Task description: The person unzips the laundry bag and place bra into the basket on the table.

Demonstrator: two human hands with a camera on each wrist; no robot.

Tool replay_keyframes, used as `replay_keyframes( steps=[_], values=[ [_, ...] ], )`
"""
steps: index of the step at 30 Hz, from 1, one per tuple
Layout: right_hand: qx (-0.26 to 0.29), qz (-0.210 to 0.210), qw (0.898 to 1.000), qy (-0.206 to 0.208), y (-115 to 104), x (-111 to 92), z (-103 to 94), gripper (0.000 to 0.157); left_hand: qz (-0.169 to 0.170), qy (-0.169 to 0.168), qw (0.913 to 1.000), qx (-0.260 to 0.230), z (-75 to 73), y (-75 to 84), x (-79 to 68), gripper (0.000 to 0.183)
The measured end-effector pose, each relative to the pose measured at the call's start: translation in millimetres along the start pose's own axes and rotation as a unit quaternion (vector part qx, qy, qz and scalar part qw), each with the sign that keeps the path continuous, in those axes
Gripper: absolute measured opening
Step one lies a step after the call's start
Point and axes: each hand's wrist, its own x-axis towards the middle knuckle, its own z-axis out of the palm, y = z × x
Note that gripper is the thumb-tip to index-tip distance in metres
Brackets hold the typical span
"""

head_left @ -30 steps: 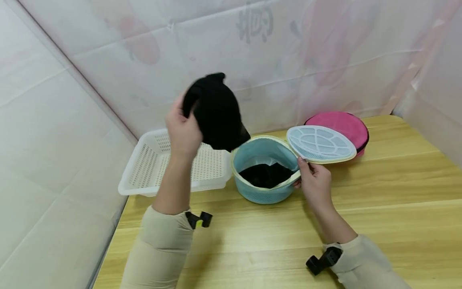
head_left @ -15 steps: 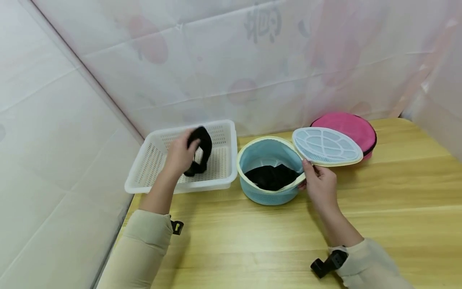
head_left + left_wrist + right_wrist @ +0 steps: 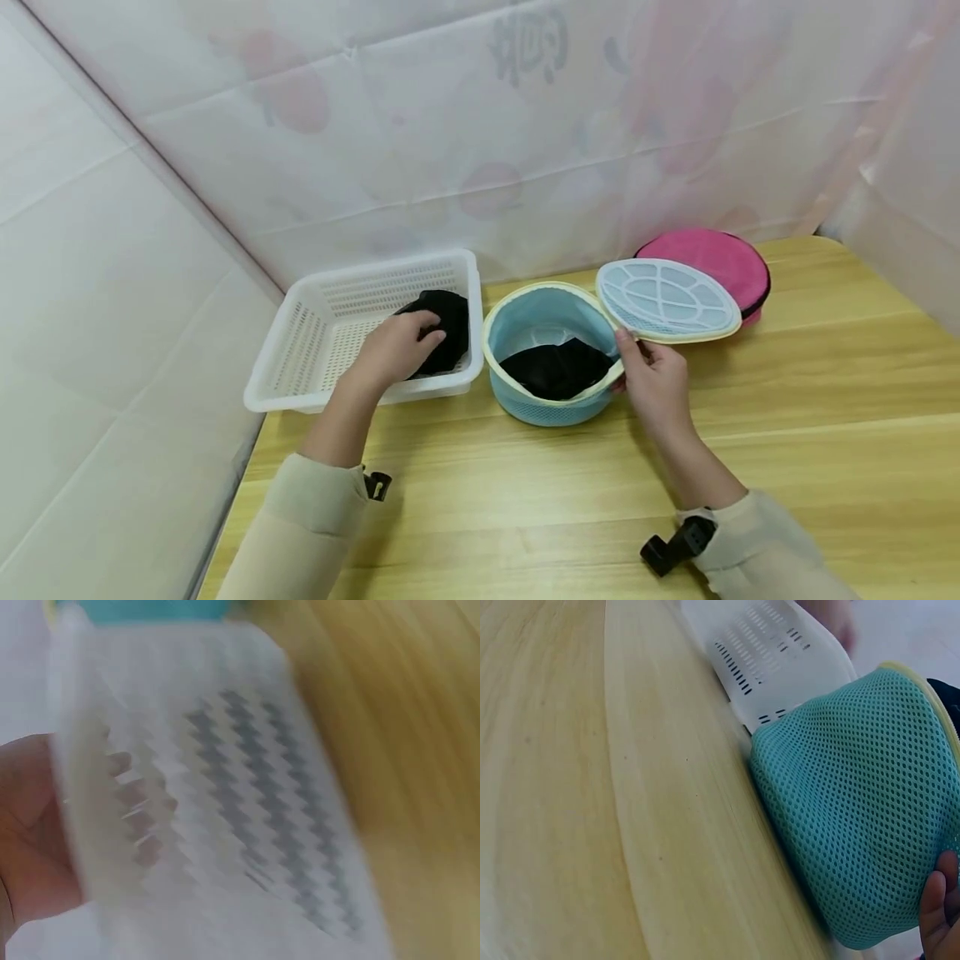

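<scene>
In the white basket's right end lies a black cloth item (image 3: 448,333), folded, its kind unclear. My left hand (image 3: 397,346) reaches over it, fingers and thumb loosely apart against the cloth. In the left wrist view the basket's wall partly hides this hand (image 3: 34,832). My right hand (image 3: 656,379) pinches the yellow-trimmed rim of a round blue mesh laundry bag (image 3: 551,412), near where its lid joins. Inside the bag sits more black cloth (image 3: 558,368). The ribbed mesh lid (image 3: 667,300) is folded back to the right. Right fingertips (image 3: 934,904) show against the mesh side.
The white perforated plastic basket (image 3: 300,400) stands at the table's back left, close beside the mesh bag. A pink round bag (image 3: 708,258) with black trim sits behind the lid. Wooden table (image 3: 480,517) extends in front; a printed sheet (image 3: 420,150) hangs behind.
My left hand has come down and left, bringing the black cloth from above into the white basket, where the cloth now lies. My right hand has kept its hold on the bag rim.
</scene>
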Motion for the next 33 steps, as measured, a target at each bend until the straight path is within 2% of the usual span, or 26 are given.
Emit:
replay_keyframes(
  steps=[2, 4, 5, 7, 9, 12, 15, 19, 25, 28, 30, 33],
  values=[
    [0.0, 0.0, 1.0, 0.0, -1.7, -1.2, -0.2, 0.041, 0.044, 0.048, 0.9978, 0.012, -1.6, 23.7, -3.9, 0.039],
    [0.002, -0.002, 1.0, 0.001, -3.0, -2.2, -1.1, 0.041, 0.103, 0.068, 0.9923, 0.009, -0.2, 49.5, -6.0, 0.039],
    [0.003, -0.002, 1.0, 0.002, -3.5, -2.4, -1.6, 0.042, 0.133, 0.065, 0.989, 0.006, 1.2, 62.4, -6.4, 0.041],
    [0.004, -0.003, 1.0, 0.005, -4.2, -3.0, -2.4, 0.042, 0.18, 0.032, 0.9831, 0.003, 7.1, 84.1, -4.2, 0.051],
    [0.006, -0.003, 1.0, 0.008, -3.5, -3.4, -2.8, 0.043, 0.192, -0.023, 0.981, 0.011, 17.0, 100.2, 1.4, 0.065],
    [0.003, 0.001, 1.0, 0.008, 0.2, -3.8, -1.8, 0.043, 0.162, -0.103, 0.9808, 0.033, 36.2, 110.3, 14.3, 0.081],
    [0.003, 0.006, 1.0, 0.005, 4.6, -3.8, 0.3, 0.041, 0.107, -0.147, 0.9815, 0.06, 54.2, 111.4, 25.7, 0.085],
    [0.008, 0.0, 1.0, 0.0, 7.1, -4.9, 2.2, 0.039, 0.072, -0.175, 0.9763, 0.105, 69.3, 116.2, 36.0, 0.086],
    [0.006, -0.008, 1.0, -0.014, 7.3, -5.8, 6.8, 0.039, 0.039, -0.211, 0.9606, 0.176, 83.5, 125.2, 44.6, 0.097],
    [0.004, -0.005, 1.0, -0.023, 9.2, -6.4, 8.3, 0.038, 0.029, -0.207, 0.9575, 0.199, 91.5, 126.9, 47.4, 0.101],
    [0.005, -0.004, 1.0, -0.023, 10.5, -6.6, 8.6, 0.037, 0.036, -0.186, 0.9586, 0.213, 97.5, 126.7, 48.1, 0.081],
    [0.005, 0.002, 1.0, -0.02, 12.0, -6.6, 8.1, 0.036, 0.063, -0.138, 0.9606, 0.233, 105.6, 124.9, 48.7, 0.033]
  ],
)
